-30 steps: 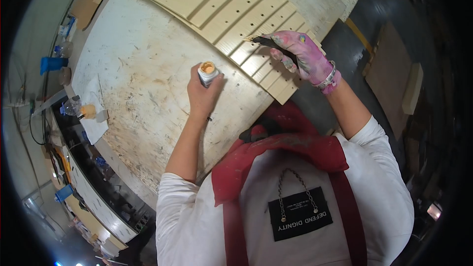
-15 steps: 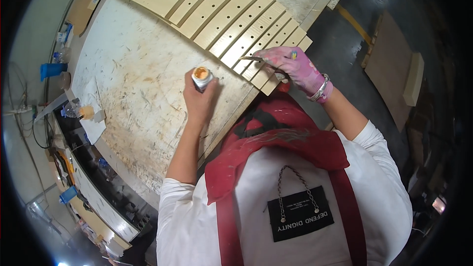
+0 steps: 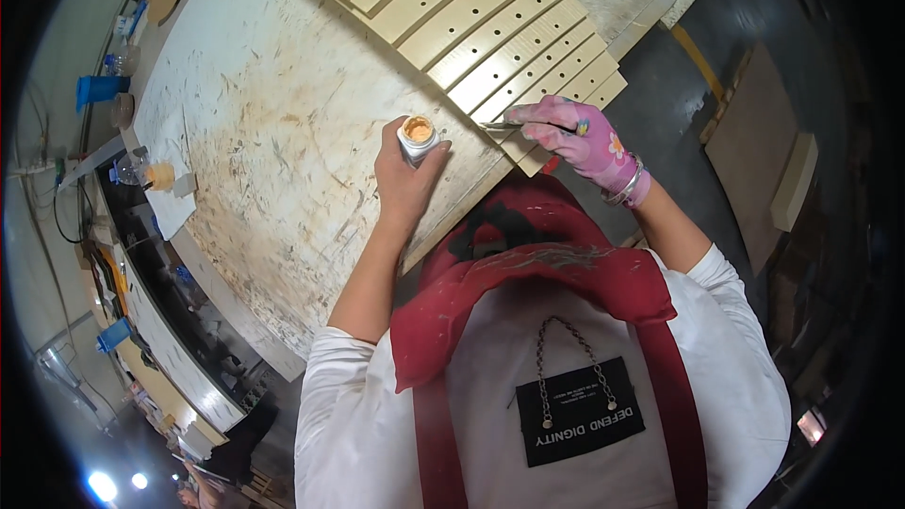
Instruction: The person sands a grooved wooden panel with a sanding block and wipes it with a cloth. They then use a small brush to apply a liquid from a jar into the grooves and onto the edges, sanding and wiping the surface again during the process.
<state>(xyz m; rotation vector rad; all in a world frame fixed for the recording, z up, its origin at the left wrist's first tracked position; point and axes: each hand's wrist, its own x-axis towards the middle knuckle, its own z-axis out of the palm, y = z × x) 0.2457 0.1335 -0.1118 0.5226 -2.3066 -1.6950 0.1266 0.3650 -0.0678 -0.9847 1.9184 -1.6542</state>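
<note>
- Left arm: the bare forearm rises from a white sleeve (image 3: 339,353) and leans slightly to the right, with the wrist nearly in line with it.
- Left hand (image 3: 403,184): ungloved and closed around a small white jar (image 3: 417,149), the thumb along the jar's right side and the fingers curled on its left.
- Jar: located over the worn table (image 3: 283,132), to the left of the boards and apart from them. Its open mouth faces up and shows orange-tan paste (image 3: 418,131) inside. Whether its base touches the table cannot be told.
- Right arm: the forearm reaches up and to the left from its sleeve, with a silver bracelet (image 3: 624,188) around the wrist.
- Right hand (image 3: 575,139): in a pink flowered glove, fingers bent and pointing left, pinching a thin dark tool (image 3: 494,125) between thumb and fingers.
- Tool: its tip points left, at the near edge of the boards; contact with the wood cannot be told.
- Boards (image 3: 514,24): pale, overlapping in steps, marked with rows of dark holes, and lying across the table's upper right part. The gloved hand is at their lower right corner.
- Red apron (image 3: 537,287): below and between the two hands.
</note>
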